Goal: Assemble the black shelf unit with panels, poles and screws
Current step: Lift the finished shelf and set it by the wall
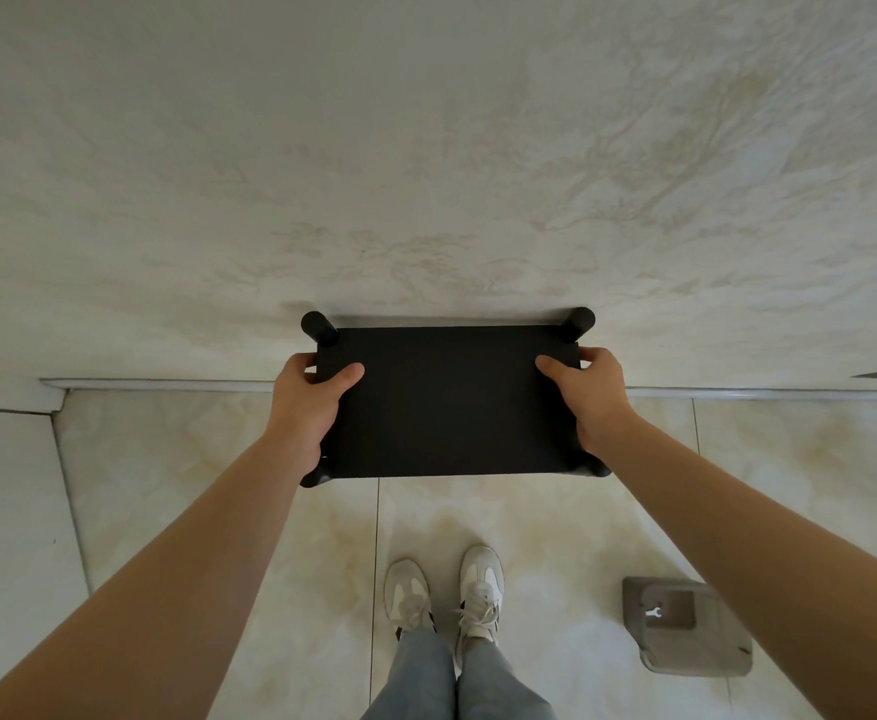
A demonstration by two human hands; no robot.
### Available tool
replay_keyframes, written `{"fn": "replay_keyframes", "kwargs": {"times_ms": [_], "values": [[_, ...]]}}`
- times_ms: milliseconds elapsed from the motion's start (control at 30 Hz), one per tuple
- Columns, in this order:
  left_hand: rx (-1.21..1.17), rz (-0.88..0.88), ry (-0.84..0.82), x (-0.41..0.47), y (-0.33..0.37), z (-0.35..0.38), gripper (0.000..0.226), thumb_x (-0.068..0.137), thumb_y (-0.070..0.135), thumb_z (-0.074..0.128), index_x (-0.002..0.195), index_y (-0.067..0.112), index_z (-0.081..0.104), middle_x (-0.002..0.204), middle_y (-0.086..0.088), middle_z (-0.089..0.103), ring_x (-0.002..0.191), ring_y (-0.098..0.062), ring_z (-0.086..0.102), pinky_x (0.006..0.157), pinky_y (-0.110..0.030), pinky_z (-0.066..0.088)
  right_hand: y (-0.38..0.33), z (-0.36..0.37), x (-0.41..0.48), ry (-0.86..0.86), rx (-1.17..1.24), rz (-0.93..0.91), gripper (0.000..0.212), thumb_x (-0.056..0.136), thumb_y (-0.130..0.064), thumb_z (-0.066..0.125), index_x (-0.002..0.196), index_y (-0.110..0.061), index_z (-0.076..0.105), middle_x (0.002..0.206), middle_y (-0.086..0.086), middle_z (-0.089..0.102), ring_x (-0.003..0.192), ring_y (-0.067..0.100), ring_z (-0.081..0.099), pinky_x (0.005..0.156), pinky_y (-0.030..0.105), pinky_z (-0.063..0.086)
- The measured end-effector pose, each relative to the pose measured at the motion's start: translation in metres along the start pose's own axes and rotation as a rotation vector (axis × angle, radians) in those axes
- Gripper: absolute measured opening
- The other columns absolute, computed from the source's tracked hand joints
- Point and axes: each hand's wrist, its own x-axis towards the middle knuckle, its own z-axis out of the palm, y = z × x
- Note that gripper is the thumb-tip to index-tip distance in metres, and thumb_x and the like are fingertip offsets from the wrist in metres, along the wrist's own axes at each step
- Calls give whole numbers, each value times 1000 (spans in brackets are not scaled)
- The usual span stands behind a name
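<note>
Against the pale marbled wall (pixel 426 148), which fills the upper half of the view, a black shelf unit (pixel 446 402) sits with its far edge close to the wall surface. Below the wall runs a light strip (pixel 166 383), and then a cream tiled floor (pixel 218 459) spreads toward the person. Only the top panel of the shelf shows from above, a flat black rectangle. Round poles stick out at its corners: two at the back (pixel 319 328) and two lower ones at the front (pixel 316 475). Whether the unit stands on the floor or is lifted cannot be told.

The panel lies between the two hands. The left hand (pixel 306 402) grips the panel's left short edge, its thumb (pixel 345 374) lying on top and the fingers curled around the side. The right hand (pixel 594 397) grips the right short edge the same way, with its thumb (pixel 553 365) on the top face. Both bare forearms reach in from the bottom corners.

Near the person's right arm, a grey pad (pixel 696 636) lies on the tiles, well apart from the shelf. Two white shoes (pixel 480 584) stand side by side on the floor just below the panel's front edge, with light jeans above them. A small white wrench (pixel 653 612) rests on the pad.
</note>
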Motion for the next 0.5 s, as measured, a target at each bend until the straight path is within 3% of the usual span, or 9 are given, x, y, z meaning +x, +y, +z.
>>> {"fn": "replay_keyframes", "kwargs": {"times_ms": [233,500], "values": [[-19,-7,24,-4,-8,1,34,91,29,72,116,25,49,96,8,61,81,-9,59,57,-26,41,0,-3,2,-30,71,7,43,84,-27,77,115,-24,46,96,-1,60,85,18,62,58,30,48],[3,-22,-4,3,-3,0,38,90,29,74,118,23,49,98,5,62,83,-12,60,60,-27,43,2,-5,1,-36,61,-19,50,84,-24,76,124,-21,47,96,-4,60,83,16,63,58,29,48]]}}
